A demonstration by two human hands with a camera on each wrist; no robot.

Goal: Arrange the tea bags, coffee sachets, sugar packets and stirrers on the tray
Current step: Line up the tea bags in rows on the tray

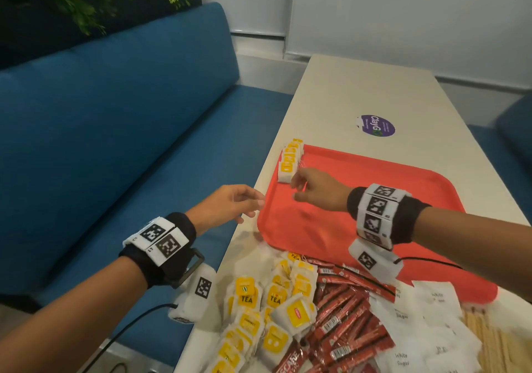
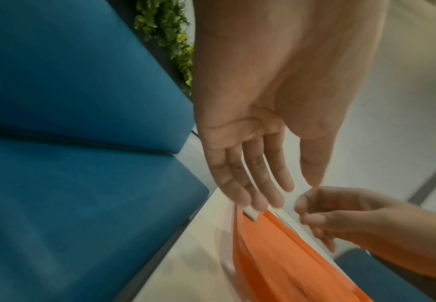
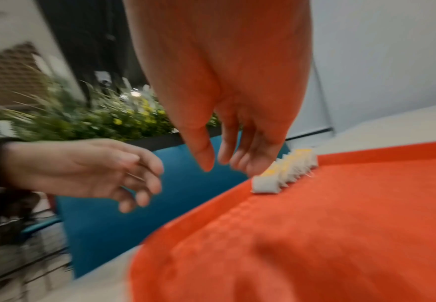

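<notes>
While only one row of tea bags stands on the tray, my relaxed right hand and left hand hold nothing; coffee sachets, sugar packets and stirrers wait on the table.

Matt textured plastic tray, paper tea bags, cloth bench

head view looks down and forward over the surface; both wrist views look closely along the fingers; all share the red tray.
</notes>
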